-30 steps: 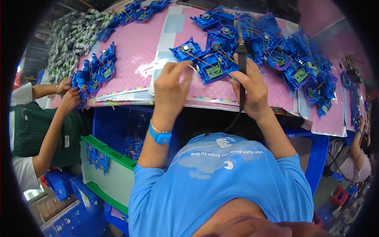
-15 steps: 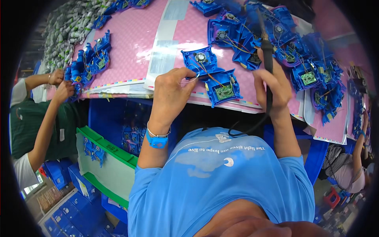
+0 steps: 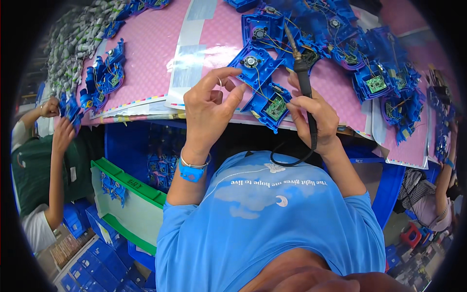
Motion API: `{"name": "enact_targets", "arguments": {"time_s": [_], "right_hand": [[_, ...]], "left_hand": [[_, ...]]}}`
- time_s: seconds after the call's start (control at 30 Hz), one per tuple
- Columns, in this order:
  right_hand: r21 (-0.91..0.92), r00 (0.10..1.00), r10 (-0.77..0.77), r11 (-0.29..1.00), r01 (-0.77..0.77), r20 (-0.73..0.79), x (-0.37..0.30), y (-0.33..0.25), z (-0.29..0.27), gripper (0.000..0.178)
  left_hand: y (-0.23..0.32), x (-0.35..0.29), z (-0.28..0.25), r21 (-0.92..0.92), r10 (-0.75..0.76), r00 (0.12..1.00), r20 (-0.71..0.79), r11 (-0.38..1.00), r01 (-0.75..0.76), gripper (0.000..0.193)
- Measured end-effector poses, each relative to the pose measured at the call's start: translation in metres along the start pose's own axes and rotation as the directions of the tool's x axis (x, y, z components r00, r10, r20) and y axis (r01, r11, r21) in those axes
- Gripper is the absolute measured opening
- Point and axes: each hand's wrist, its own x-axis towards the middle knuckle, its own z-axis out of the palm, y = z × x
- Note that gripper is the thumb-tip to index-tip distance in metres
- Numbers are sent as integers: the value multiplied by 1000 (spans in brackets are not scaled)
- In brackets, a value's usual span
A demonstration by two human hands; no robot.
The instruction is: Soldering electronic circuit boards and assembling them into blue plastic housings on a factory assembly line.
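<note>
In front of me on the table lie two joined blue plastic housing halves. The upper housing half (image 3: 252, 62) carries a round speaker, and thin wires run from it to the lower housing half (image 3: 270, 108), which holds a green circuit board (image 3: 275, 108). My left hand (image 3: 211, 104) is just left of them, thumb and forefinger apart with nothing visible between them. My right hand (image 3: 316, 117) grips a soldering iron (image 3: 302, 73) by its black handle, the tip pointing up and away. Its fingertips are at the right edge of the lower half; whether they touch it I cannot tell.
More blue housings (image 3: 374, 82) with boards and wires are heaped to the far right. A co-worker's hands (image 3: 63, 131) hold a blue piece at the left, near a pile of grey-and-green parts (image 3: 73, 44). A green-rimmed tray (image 3: 129, 182) sits below the table's edge.
My left thumb and forefinger have opened and parted from the thin wire. The housing halves have turned. My right hand has brought the soldering iron leftward, closer to them.
</note>
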Motion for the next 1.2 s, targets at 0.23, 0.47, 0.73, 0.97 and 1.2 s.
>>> {"name": "enact_targets", "arguments": {"time_s": [0.23, 0.47, 0.73, 0.97, 1.2], "right_hand": [[29, 1000, 22, 999, -22, 17, 27, -12, -33, 30], [725, 970, 234, 655, -211, 70, 53, -29, -20, 22], [807, 953, 294, 545, -229, 72, 54, -35, 1, 14], [525, 991, 127, 847, -88, -39, 54, -27, -7, 18], [-7, 978, -207, 978, 207, 8, 54, -23, -7, 22]], "left_hand": [[10, 20, -13, -300, -23, 972, 235, 949, 95, 26], [31, 8, 10, -633, 240, 859, 452, 764, 120, 26], [27, 10, -3, -576, 211, 824, 526, 801, 163, 33], [10, 0, -16, -538, 134, 932, 338, 839, 74, 19], [17, -3, -12, -112, 306, 939, 153, 950, -291, 14]]}}
